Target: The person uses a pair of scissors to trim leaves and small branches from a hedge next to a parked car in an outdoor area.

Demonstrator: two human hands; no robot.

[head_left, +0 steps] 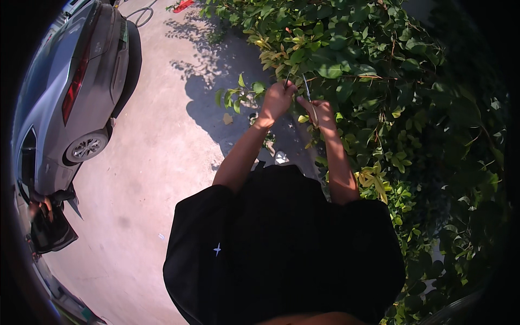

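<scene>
A tall green hedge (pixel 390 108) is filling the space ahead of and to the right of both hands, its leaves catching bright sun near the top and falling into shade lower down. To the left of the hands, a pale concrete yard (pixel 146 162) is spreading out, with the hedge's shadow lying across it just beyond the left hand. Far to the left of the hands, a silver car (pixel 70 92) is standing on that concrete, its rear light and one wheel showing. Below the hands, a black short-sleeved shirt (pixel 281 244) is covering the person's body, and both bare forearms are reaching up from it toward the hedge.

The left hand (pixel 277 101) is closing around a thin stem at the hedge's edge — the fist is curled, fingers tucked under. The right hand (pixel 320 111) is sitting just beside it, slightly lower, gripping a slim cutting tool (pixel 307 89) whose thin metal part is pointing up into the leaves between the two hands. The hands are close but not touching. A small leafy sprig (pixel 244 92) is sticking out just left of the left hand.
</scene>
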